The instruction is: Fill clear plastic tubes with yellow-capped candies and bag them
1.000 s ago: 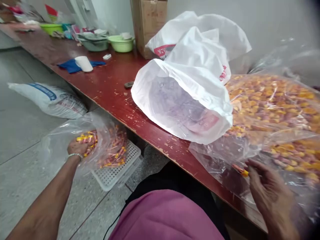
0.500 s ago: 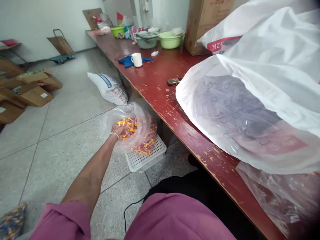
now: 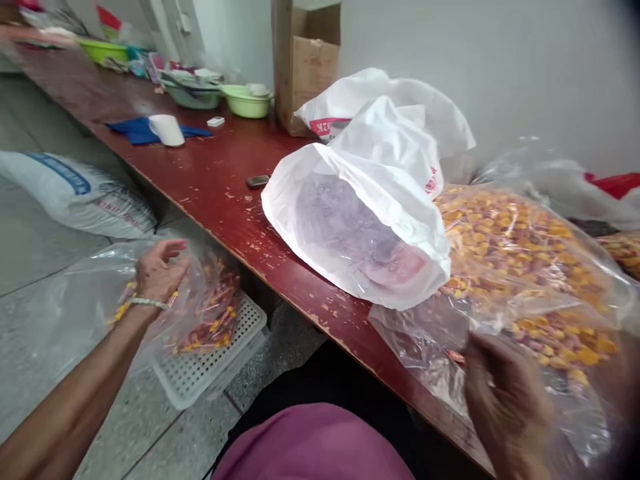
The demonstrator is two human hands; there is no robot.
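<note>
My left hand (image 3: 161,270), with a beaded bracelet at the wrist, is over the mouth of a clear plastic bag (image 3: 90,283). Its fingers are loosely bent and stretched to the right, and nothing shows in them. Inside the bag lie small pink pieces with yellow ends (image 3: 215,327). A white perforated crate (image 3: 183,380) supports the bag. On the right, my right hand (image 3: 507,400) is curled and blurred beside a large clear bag of yellow-and-pink pieces (image 3: 520,247). A small red piece (image 3: 456,358) shows at its fingertips; whether it is gripped is unclear.
A white sack (image 3: 350,227) with an open mouth lies on the worn red table (image 3: 220,190). Behind it stands a cardboard box (image 3: 313,73). A phone (image 3: 258,181), a white mug (image 3: 167,130) and green basins (image 3: 247,101) are farther along. A full sack (image 3: 75,193) rests on the floor.
My left hand has risen from among the pieces in the floor bag. The view has swung right, bringing my right hand and the large bag of yellow pieces into sight.
</note>
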